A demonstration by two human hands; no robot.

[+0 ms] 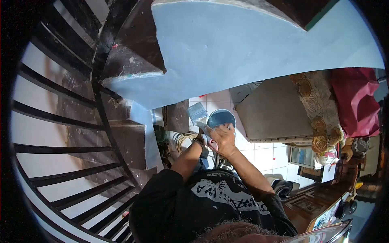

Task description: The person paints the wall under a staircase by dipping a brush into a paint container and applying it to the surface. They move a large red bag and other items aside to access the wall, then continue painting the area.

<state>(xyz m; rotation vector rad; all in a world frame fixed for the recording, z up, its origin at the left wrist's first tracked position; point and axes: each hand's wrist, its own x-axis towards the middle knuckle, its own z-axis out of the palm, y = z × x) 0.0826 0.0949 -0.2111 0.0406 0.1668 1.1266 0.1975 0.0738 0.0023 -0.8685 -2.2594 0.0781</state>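
My right hand [223, 141] is closed near the bucket's front rim, its fingers bent. What it grips, if anything, I cannot make out. My left hand [204, 132], beyond a dark wristband [204, 151], is close beside it; its fingers are mostly hidden. Just past both hands stands a round bucket [222, 117] with a bluish-grey inside. A small pink and white thing [212, 144] shows between my hands, too small to name. To the left of the bucket lies a clear, pale plastic-looking item [197, 112] on the floor.
A light blue painted stair side [227, 44] slopes overhead, with dark steps and a black railing [101, 109] to the left. A coiled pale hose or cable [183, 141] is by my left forearm. A large brown panel [275, 111] and wooden furniture [306, 204] stand right, over white floor tiles [263, 156].
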